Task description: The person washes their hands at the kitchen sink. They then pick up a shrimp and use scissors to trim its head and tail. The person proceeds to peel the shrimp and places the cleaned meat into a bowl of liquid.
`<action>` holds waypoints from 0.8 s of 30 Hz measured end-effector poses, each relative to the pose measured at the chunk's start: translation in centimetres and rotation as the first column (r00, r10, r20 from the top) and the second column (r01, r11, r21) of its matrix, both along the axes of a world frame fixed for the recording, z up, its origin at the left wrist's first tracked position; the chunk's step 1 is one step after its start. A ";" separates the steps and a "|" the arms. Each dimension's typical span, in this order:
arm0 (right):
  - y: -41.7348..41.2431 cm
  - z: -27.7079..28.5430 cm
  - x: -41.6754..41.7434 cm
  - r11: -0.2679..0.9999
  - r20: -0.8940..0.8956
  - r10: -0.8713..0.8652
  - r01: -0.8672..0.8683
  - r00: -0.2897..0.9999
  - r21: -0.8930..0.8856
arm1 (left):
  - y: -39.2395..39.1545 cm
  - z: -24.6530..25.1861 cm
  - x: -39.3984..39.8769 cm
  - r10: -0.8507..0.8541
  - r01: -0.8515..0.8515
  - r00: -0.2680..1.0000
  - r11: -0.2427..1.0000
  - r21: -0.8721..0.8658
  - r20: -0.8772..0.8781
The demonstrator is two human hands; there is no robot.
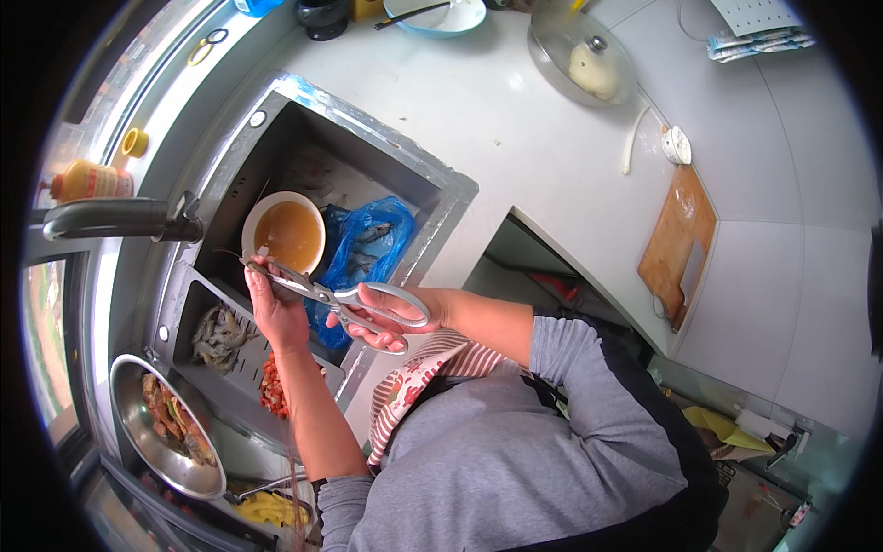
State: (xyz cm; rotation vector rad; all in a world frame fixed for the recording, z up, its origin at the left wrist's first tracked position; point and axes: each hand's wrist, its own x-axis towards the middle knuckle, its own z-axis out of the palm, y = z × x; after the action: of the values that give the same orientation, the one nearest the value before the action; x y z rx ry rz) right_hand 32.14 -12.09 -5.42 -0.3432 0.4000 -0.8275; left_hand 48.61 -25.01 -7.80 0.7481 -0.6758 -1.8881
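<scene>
My left hand (279,314) pinches a shrimp (256,265) between thumb and fingers, over the sink (276,131). The fingers hide most of the shrimp, though a thin feeler sticks out. My right hand (376,321) grips silver kitchen scissors (407,301) by the handles, their blades reaching to the shrimp. Beneath them in the sink stands a white bowl (290,231) of cloudy orange-brown liquid. Beside the bowl lies a blue plastic bag (345,259) with more shrimp in it. A pile of grey shrimp (221,338) rests on the slotted drainer tray (245,369).
Chopped red pieces (273,390) lie on the tray, partly behind my left forearm. A steel bowl (196,476) holds browned food pieces. The faucet (110,219) juts in from the left. An open drawer or cabinet (497,265), a cutting board (679,228) and a lidded pan (552,62) are rightward.
</scene>
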 end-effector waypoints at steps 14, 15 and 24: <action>0.8 1.7 0.2 0.996 -0.201 0.087 -0.088 0.976 0.003 | -0.7 -0.9 3.6 -0.037 0.020 0.984 0.995 -0.099 -0.175; 0.8 1.7 0.5 0.995 -0.196 0.102 -0.100 0.975 0.019 | -0.6 -0.6 3.7 -0.034 0.017 0.990 0.993 -0.117 -0.141; 0.7 3.5 1.2 0.992 -0.210 0.125 -0.127 0.970 0.004 | 0.1 0.8 4.6 -0.031 0.034 0.955 0.999 0.004 -0.295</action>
State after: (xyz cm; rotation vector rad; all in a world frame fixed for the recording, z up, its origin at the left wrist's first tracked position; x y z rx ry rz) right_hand 33.34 -11.44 -1.87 -0.4622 0.5654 -0.6708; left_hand 53.22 -24.91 -6.97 0.4485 -0.4922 -1.9813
